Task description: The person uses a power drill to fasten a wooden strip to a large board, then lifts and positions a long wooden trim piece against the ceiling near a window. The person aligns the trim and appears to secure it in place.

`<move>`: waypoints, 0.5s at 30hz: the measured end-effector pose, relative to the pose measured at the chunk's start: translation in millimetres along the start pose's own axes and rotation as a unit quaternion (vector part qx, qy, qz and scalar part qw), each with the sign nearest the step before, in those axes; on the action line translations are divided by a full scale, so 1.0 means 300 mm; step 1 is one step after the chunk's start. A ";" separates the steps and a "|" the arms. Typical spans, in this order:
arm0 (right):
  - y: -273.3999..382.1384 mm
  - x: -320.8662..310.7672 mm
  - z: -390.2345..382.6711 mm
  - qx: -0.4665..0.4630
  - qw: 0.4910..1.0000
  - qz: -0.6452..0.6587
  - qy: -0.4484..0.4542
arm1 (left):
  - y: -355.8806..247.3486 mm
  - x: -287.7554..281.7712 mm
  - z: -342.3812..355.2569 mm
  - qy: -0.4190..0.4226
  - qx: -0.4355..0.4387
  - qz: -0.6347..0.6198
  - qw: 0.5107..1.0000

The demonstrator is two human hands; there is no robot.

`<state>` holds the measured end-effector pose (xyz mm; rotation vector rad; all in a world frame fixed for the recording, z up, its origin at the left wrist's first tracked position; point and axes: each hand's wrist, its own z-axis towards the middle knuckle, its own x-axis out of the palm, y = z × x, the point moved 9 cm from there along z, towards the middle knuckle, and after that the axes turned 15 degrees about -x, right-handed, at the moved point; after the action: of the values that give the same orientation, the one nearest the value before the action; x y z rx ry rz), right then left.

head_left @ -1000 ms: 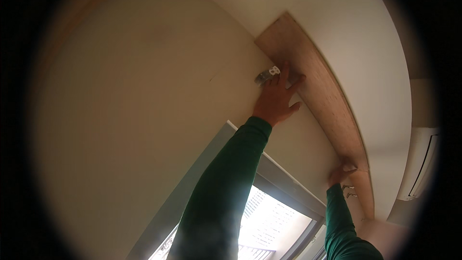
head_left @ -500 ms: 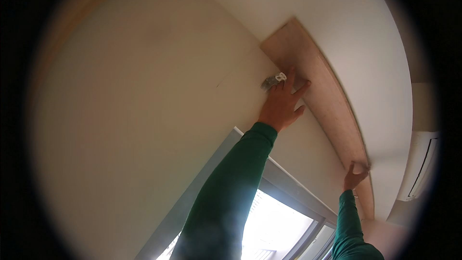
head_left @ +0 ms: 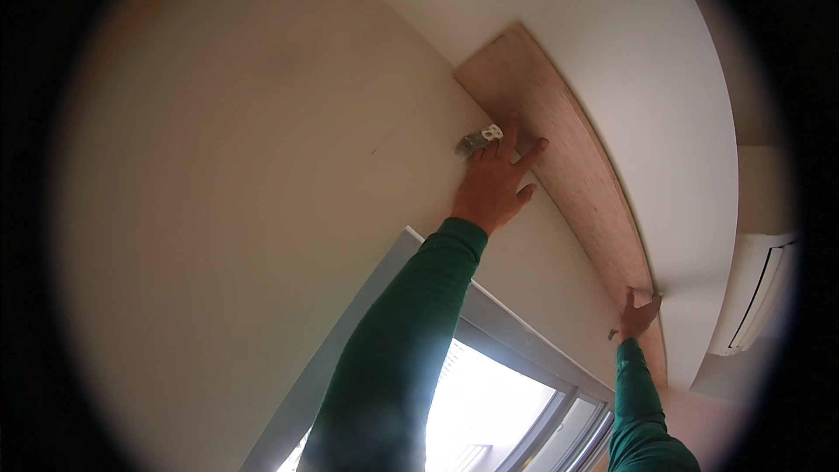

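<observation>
A long light-brown wooden board (head_left: pixel 568 149) lies along the corner where the wall meets the white ceiling. My left hand (head_left: pixel 494 179) reaches up with its fingers spread, some fingertips against the board's near part. Beside those fingers a small metal bracket with a white end (head_left: pixel 480 140) sits at the wall; whether the hand touches it I cannot tell. Farther along, my right hand (head_left: pixel 639 315) spans the board, with a finger at its outer edge. A second small bracket (head_left: pixel 613 334) shows on the wall next to that hand.
Below the board a grey-framed window (head_left: pixel 516 332) lets in bright light. The pale wall (head_left: pixel 236 175) fills the left side. A white air conditioner (head_left: pixel 756 293) hangs at the far right, beyond the ceiling panel's edge (head_left: pixel 732 183).
The whole view has shifted, so board, bracket and hands appear slightly farther left and up. The small bracket beside my right hand now shows more plainly. Both hands stay at the board.
</observation>
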<state>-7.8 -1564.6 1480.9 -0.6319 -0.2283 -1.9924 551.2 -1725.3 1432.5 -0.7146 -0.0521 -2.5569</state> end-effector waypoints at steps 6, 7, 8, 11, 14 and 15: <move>0.087 -0.053 0.021 -0.068 0.996 0.007 0.057 | 0.018 -0.014 0.012 0.029 -0.009 -0.021 0.999; 0.103 -0.065 0.022 -0.088 0.995 -0.008 0.054 | 0.025 -0.018 0.013 0.018 -0.009 -0.035 0.999; 0.112 -0.082 0.030 -0.120 0.991 -0.007 0.049 | 0.026 -0.017 0.013 0.008 -0.010 -0.054 0.998; 0.096 -0.099 0.015 -0.171 0.982 0.027 0.075 | 0.039 0.016 0.009 0.027 -0.025 -0.092 0.995; 0.115 -0.102 0.004 -0.147 0.976 0.115 0.112 | 0.035 0.012 0.028 -0.015 0.027 -0.101 0.994; 0.130 -0.106 -0.007 -0.152 0.974 0.129 0.108 | 0.040 0.003 0.029 -0.012 0.031 -0.106 0.994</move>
<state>37.1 -1560.1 1458.5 -0.5957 0.2835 -1.8380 560.0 -1734.8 1439.4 -0.7508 -0.2263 -2.7345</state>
